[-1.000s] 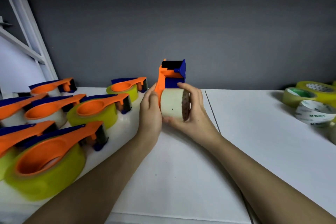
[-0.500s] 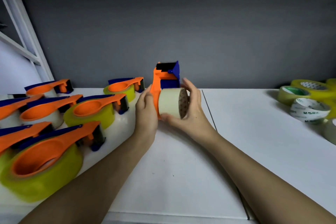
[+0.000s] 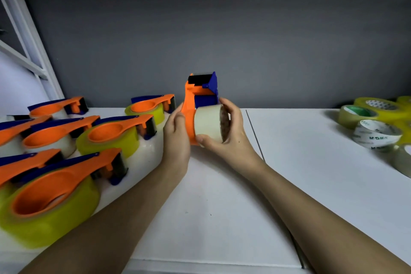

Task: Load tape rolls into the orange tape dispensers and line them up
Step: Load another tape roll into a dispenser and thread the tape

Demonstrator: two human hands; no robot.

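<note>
Your left hand (image 3: 178, 138) grips the orange dispenser (image 3: 189, 115) upright above the table (image 3: 222, 196), fingers closed round its flat handle plate, with the blue cutter head (image 3: 209, 87) pointing up and away from you. Your right hand (image 3: 226, 133) is wrapped round the pale roll (image 3: 208, 123) — thumb under its near edge, fingers over the far top.

The roll sits just right of the dispenser, its left face against the orange plate; whether it is fully seated on the hub you cannot tell, since the hub is hidden inside the roll. What matters is the axis: the core (image 3: 224, 122) runs left to right, its open end facing your right palm, square to the plate. So any remaining push probably goes straight leftward along that axis, right hand driving, left hand bracing from the other side. A tilted roll would likely bind on the hub.

Left of the dispenser, the loaded dispensers (image 3: 115, 133) lie on their sides in loose rows — the held one would join them there, nearer your left hand. Right of it, well apart, spare rolls (image 3: 375, 133) are clustered at the table's far right.
</note>
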